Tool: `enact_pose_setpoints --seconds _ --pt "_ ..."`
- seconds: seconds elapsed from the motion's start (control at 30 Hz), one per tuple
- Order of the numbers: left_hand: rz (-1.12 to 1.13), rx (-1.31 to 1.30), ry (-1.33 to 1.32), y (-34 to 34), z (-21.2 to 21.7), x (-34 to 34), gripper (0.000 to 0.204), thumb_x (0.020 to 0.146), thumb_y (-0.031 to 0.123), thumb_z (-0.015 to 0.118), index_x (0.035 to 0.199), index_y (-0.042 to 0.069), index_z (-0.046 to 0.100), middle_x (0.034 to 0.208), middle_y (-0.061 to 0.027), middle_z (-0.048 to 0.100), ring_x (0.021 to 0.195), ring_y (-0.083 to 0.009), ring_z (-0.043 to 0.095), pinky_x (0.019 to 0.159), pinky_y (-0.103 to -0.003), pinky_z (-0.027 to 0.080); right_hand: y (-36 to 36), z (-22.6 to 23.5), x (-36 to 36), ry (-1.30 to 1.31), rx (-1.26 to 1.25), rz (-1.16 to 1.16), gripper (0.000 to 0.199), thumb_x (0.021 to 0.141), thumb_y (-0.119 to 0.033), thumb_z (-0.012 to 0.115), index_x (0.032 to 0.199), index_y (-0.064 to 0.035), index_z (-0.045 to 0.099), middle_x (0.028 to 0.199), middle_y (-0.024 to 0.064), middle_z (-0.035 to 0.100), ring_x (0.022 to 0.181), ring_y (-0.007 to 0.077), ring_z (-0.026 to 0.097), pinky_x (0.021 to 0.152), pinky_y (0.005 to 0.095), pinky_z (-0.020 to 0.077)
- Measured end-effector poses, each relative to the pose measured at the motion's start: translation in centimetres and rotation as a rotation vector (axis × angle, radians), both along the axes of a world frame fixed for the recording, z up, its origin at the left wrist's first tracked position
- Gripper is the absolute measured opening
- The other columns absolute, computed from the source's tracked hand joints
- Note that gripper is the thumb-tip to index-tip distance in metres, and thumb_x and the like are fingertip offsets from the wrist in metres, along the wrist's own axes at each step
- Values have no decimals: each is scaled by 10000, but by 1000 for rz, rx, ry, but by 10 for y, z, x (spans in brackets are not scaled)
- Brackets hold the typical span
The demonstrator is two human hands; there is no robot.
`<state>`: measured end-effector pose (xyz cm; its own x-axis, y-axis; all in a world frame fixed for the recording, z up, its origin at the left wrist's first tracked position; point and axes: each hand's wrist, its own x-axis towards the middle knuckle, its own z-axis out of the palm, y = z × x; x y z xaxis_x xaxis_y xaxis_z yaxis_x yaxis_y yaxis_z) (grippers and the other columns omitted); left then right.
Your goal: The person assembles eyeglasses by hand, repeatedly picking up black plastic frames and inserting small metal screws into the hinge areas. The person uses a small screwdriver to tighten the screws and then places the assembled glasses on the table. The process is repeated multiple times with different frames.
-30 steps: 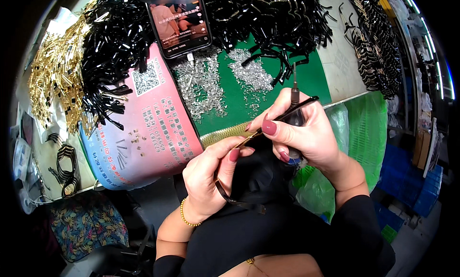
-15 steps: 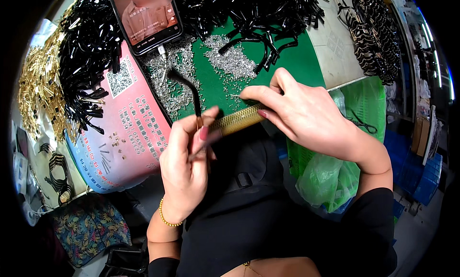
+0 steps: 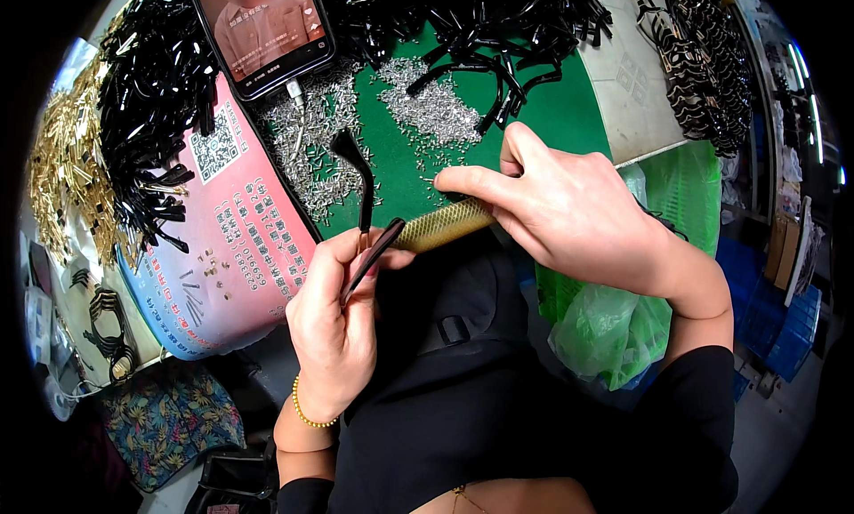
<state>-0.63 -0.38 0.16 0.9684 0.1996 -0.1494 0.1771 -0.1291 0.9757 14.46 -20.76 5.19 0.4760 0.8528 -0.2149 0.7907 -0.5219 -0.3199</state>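
Note:
My left hand (image 3: 334, 332) is closed on a dark eyeglass piece between thumb and fingers. Its black temple arm (image 3: 366, 189) stands up past the fingers, and a dark narrow part (image 3: 381, 247) slants across the thumb. A gold cylindrical tool handle with a cross-hatched surface (image 3: 445, 227) sits in my right hand (image 3: 569, 220), fingers wrapped over its right end and index finger stretched along it. Its left end meets the eyeglass piece at my left fingers; the tip is hidden there. Beyond my hands, small silver screws (image 3: 427, 105) lie heaped on a green mat (image 3: 574, 114).
A phone (image 3: 264, 34) with a white cable stands at the back, beside more screws. Black temple arms (image 3: 156, 96) pile up behind and left, gold ones (image 3: 67, 167) at far left. A green basket (image 3: 698, 189) with a plastic bag is on the right; patterned frame parts (image 3: 703, 69) lie behind it.
The eyeglass piece has turned in my left fingers, so the slanting dark part now shows clearly above the thumb. My right hand keeps its grip on the gold handle. The view has shifted slightly.

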Motion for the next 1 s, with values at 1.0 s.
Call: enact_pose_setpoints --seconds 1.0 --pt "95 772 -410 -3 -20 10 320 886 -84 622 1206 -82 617 912 -152 708 716 -284 684 633 -371 535 40 33 5 1612 94 -508 594 1004 -116 477 1514 -47 181 1103 123 562 569 114 578 491 258 478"
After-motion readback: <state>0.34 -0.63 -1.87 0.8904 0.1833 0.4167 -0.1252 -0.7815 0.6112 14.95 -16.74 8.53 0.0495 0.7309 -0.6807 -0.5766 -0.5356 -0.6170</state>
